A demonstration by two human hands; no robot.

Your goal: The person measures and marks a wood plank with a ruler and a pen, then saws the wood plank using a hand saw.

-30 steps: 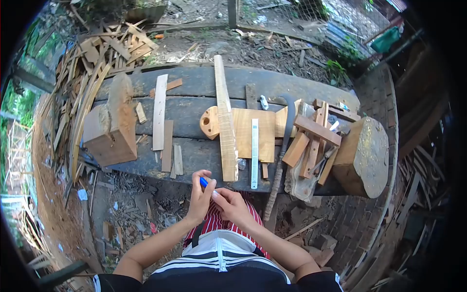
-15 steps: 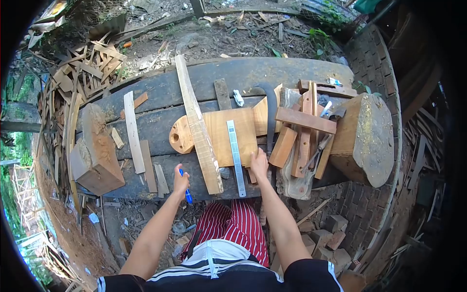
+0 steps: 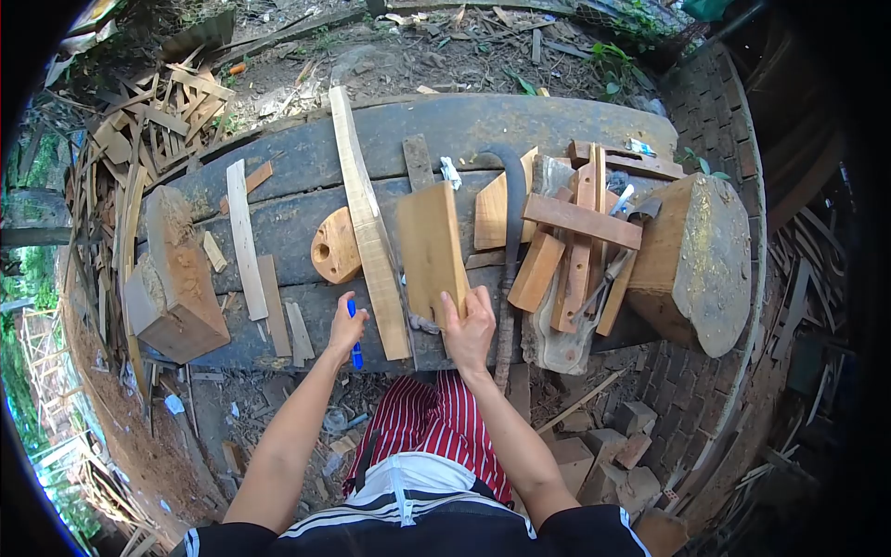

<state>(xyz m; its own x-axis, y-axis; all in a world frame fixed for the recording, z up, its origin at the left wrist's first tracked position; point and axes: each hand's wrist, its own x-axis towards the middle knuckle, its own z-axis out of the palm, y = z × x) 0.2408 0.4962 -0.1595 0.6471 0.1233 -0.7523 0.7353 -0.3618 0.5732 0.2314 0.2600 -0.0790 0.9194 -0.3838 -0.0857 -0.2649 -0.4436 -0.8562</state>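
Observation:
My left hand [image 3: 347, 329] is closed around a blue pen [image 3: 355, 343] near the bench's front edge. My right hand [image 3: 470, 327] grips the lower right edge of a smooth wooden board [image 3: 430, 249], thumb on its face. The board is tilted up on edge, its right side raised. Just left of it lies a long, pale wooden strip [image 3: 365, 218] running front to back. Beyond that strip rests a rounded wooden piece with holes [image 3: 338, 245]. I cannot make out the white ruler now.
A dark curved tool [image 3: 513, 204] lies right of the board, beside an angled wood block [image 3: 492, 213]. Farther right are stacked wooden pieces [image 3: 580, 223] and a large block [image 3: 691, 255]. Another block [image 3: 181, 297] stands on the bench's [image 3: 418, 121] left end.
My right hand has taken hold of the board and tipped it up from lying flat. The ruler on top has gone from sight. My left hand keeps the pen, nearly still.

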